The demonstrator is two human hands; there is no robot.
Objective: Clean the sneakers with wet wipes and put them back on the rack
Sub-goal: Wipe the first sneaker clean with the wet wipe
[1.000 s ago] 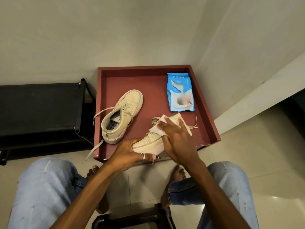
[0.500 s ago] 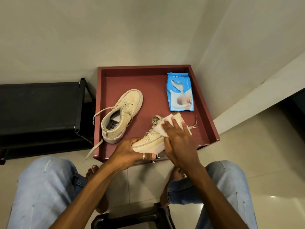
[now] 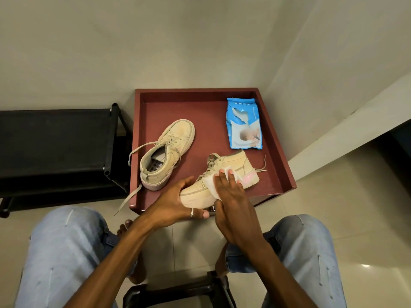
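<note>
The left hand (image 3: 175, 203), at 6 o'clock, cups the toe of a beige sneaker (image 3: 222, 178) lying on its side at the near edge of a red tray table (image 3: 275, 138), thumb under the sole. The right hand (image 3: 231, 201) lies nearly flat on the shoe's side, fingers pressing a white wet wipe (image 3: 211, 185) against it. At 10 o'clock the second sneaker (image 3: 166, 154) stands upright. A blue wipes pack (image 3: 243, 124) lies at 1 o'clock, print unreadable. A black shoe rack (image 3: 55, 147) stands at 9 o'clock.

One head-worn view; looks steeply down, close over hands (image 3: 231, 203) and tray (image 3: 275, 138).
</note>
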